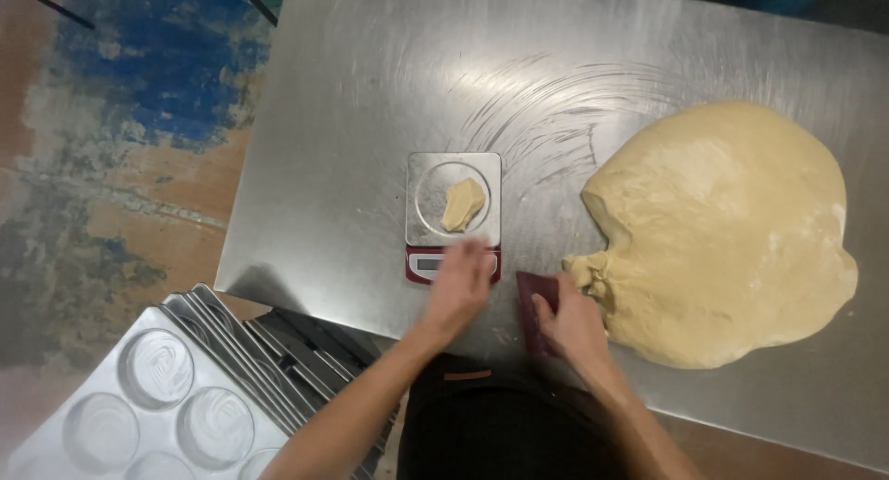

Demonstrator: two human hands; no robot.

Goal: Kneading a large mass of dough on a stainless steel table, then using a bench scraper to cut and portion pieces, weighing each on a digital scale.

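A small piece of dough lies on the square steel platform of a red kitchen scale on the steel table. My left hand hovers over the scale's front edge, blurred, fingers loosely together, holding nothing that I can see. My right hand grips a dark red dough scraper, pressed to the table beside a large flat mass of pale dough. The scraper sits at the dough's torn lower-left corner.
Flour streaks mark the table above the scale. A stack of round-cupped metal baking trays stands at the lower left, below the table edge. A worn blue and brown floor lies to the left.
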